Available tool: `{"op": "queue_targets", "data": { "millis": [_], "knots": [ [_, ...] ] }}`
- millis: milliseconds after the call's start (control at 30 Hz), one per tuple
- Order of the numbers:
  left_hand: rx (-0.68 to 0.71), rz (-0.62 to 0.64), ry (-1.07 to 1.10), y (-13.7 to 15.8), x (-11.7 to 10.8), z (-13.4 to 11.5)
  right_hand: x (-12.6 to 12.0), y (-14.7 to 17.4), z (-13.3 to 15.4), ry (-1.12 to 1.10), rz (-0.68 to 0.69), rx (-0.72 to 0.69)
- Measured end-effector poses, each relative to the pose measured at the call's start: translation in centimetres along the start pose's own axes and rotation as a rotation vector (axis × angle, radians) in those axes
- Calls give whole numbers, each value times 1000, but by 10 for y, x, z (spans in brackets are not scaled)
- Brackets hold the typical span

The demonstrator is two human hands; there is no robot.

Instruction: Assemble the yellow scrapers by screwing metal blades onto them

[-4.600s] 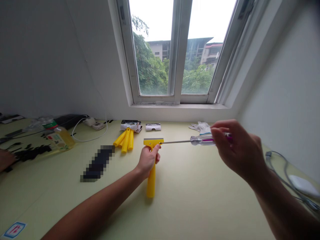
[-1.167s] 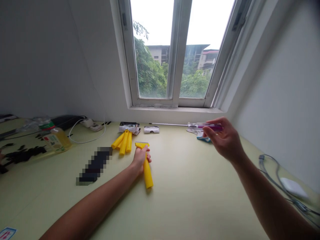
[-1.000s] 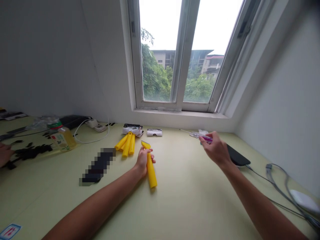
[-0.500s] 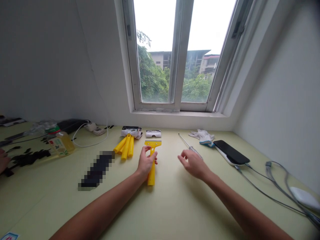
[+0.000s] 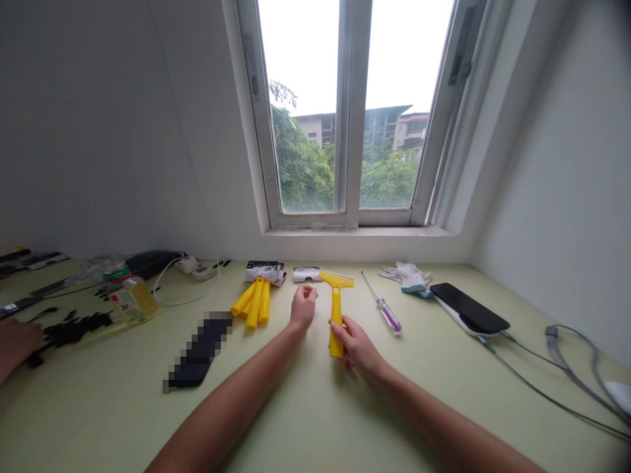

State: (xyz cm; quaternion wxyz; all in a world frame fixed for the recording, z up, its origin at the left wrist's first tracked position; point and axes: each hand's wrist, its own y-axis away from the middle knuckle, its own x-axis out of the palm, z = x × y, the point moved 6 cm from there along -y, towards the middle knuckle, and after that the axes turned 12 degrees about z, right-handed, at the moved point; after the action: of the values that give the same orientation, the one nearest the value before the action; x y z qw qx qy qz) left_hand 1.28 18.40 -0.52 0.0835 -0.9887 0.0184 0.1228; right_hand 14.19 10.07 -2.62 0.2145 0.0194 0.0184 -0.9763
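In my right hand (image 5: 362, 348) is a yellow scraper (image 5: 336, 305), gripped by the lower handle, its wide blade end pointing away from me. My left hand (image 5: 304, 307) is just left of the scraper, fingers curled; whatever they may hold is hidden. Beyond that hand lies a black-and-white printed sleeve (image 5: 306, 274), close to the scraper's blade end. Several yellow scraper handles (image 5: 253, 305) lie to the left, their heads in printed sleeves (image 5: 265, 271). Right of my right hand rests a screwdriver (image 5: 388, 315) with a clear and purple handle.
Near the left edge, another person's hand (image 5: 18, 345) is by black strips (image 5: 79, 328) and a bottle (image 5: 132, 299) of yellow liquid. A dark, partly blurred phone (image 5: 200, 351) lies left. White gloves (image 5: 407, 276), a black phone (image 5: 468, 307) and cables (image 5: 535, 391) occupy the right, below a window.
The scraper has passed from my left hand to my right and moved rightward. My right hand has come in from beside the screwdriver; my left has let go of the handle and curled.
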Motion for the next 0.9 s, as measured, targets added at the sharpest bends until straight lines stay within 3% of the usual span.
{"op": "queue_targets", "data": {
  "millis": [100, 200, 367, 500, 733, 900],
  "knots": [
    [-10, -35, -238, -33, -14, 3, -1, 2, -1, -38, -37, -20],
    [20, -20, -459, -57, -11, -2, -1, 3, 0, -68, -48, -34],
    [-26, 82, -718, -82, 3, -1, -8, 2, 4, -53, -64, -46],
    [-111, 169, -836, -94, -3, 8, -15, -1, 4, -52, -72, -38],
    [-75, 340, -922, -81, -14, 8, -25, -10, 2, -49, -101, -51],
    [94, 444, -863, -35, -9, -10, -52, -12, 12, 14, -173, -93]
  ]
}}
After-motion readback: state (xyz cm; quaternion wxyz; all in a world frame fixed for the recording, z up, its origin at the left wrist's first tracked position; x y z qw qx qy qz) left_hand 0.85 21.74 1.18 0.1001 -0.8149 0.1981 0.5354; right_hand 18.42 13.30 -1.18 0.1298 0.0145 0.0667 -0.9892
